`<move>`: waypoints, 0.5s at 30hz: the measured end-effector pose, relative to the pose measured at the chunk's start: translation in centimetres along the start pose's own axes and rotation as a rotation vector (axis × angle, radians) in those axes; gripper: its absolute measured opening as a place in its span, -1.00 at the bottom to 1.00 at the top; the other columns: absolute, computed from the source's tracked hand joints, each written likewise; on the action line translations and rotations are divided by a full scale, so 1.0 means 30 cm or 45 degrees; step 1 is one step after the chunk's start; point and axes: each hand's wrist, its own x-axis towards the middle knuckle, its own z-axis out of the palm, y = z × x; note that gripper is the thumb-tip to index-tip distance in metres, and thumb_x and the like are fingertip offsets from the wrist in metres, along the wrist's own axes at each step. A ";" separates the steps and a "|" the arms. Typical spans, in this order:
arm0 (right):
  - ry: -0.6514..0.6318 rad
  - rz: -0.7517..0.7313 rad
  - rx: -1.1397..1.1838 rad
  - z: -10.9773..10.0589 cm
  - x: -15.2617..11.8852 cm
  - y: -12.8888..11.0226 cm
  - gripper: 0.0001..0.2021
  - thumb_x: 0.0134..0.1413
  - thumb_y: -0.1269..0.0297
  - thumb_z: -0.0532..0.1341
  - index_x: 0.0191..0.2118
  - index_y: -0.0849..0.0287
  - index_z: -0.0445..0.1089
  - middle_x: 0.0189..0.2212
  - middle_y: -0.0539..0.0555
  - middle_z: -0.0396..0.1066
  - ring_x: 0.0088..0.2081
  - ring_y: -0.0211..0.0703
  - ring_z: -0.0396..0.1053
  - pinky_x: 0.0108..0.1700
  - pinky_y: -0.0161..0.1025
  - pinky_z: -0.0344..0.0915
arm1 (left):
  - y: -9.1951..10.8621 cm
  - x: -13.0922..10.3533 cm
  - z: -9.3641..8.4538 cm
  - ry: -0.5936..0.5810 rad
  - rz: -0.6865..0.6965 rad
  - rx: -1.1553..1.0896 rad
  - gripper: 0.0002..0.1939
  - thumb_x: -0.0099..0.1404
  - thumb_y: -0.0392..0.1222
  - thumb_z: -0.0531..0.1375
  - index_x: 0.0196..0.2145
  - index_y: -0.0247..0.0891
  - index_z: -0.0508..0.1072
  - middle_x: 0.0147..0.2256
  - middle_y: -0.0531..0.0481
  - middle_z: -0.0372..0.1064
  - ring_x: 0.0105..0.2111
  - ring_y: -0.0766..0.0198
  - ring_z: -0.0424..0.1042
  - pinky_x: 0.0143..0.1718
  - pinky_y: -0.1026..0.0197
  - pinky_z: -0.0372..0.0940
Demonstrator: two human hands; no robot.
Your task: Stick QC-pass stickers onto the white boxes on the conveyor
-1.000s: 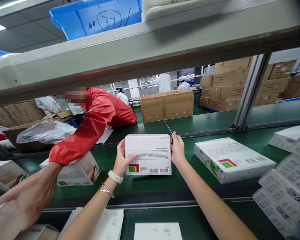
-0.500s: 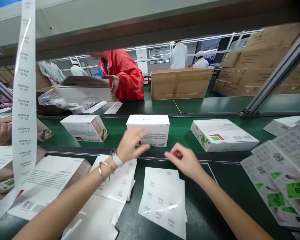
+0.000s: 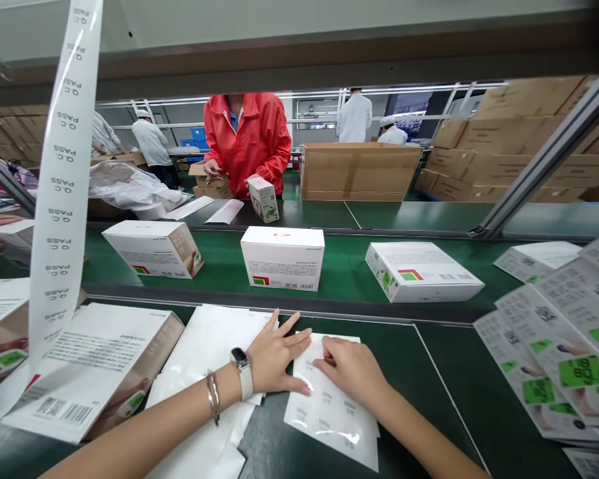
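Observation:
A sheet of clear "Q.C. PASS" stickers [image 3: 337, 422] lies on the dark green work surface in front of me. My left hand [image 3: 279, 356] is open, fingers spread, with its fingertips at the sheet's left edge. At the upper part of the sheet, my right hand [image 3: 352, 366] is closed, thumb and index finger pinched at the surface. Whatever is between them is too small to make out. Just beyond stands a white printed carton [image 3: 282, 259], upright on the green belt [image 3: 344, 266]. White sheets [image 3: 214, 339] lie partly under my left forearm.
More cartons are on the belt, one left [image 3: 152, 249] and one lying flat right [image 3: 424, 273]. A sticker strip [image 3: 60, 199] hangs at left. Flat printed cartons [image 3: 554, 372] are stacked at right. Across the belt, a person in a red jacket [image 3: 249, 143] holds a small box.
Both hands have come down and toward me, from near the middle carton onto the sticker sheet. The red-jacketed person has turned and now holds a small box instead of the large one.

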 end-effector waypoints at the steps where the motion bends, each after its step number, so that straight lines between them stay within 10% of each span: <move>1: -0.009 -0.001 0.080 0.002 -0.001 -0.002 -0.79 -0.09 0.24 0.15 -0.60 0.17 0.13 -0.62 -0.07 0.30 -0.57 -0.29 0.20 -0.55 -0.35 -0.12 | 0.001 0.000 0.002 -0.002 -0.004 -0.005 -0.22 0.07 0.33 -0.04 0.11 -0.22 0.07 0.09 -0.04 0.06 0.15 -0.09 -0.25 0.04 -0.26 -0.51; 8: -0.303 -0.077 1.091 -0.109 0.013 0.110 -0.69 -0.21 0.13 0.26 -0.58 0.19 0.12 -0.60 -0.06 0.24 -0.56 -0.34 0.16 -0.54 -0.39 0.06 | 0.010 -0.009 -0.008 -0.094 -0.050 -0.036 -0.20 0.05 0.33 -0.02 0.14 -0.19 0.01 0.12 -0.07 -0.01 0.14 -0.14 -0.26 0.01 -0.33 -0.45; 15: 0.031 0.002 0.938 -0.389 0.087 0.441 -0.69 -0.26 0.14 0.29 -0.61 0.21 0.16 -0.63 -0.08 0.22 -0.56 -0.34 0.16 -0.53 -0.37 0.04 | -0.008 0.117 -0.101 -0.093 -0.047 0.060 -0.27 0.12 0.28 -0.04 0.16 -0.06 -0.13 0.18 0.02 -0.23 0.15 -0.05 -0.28 0.05 -0.28 -0.32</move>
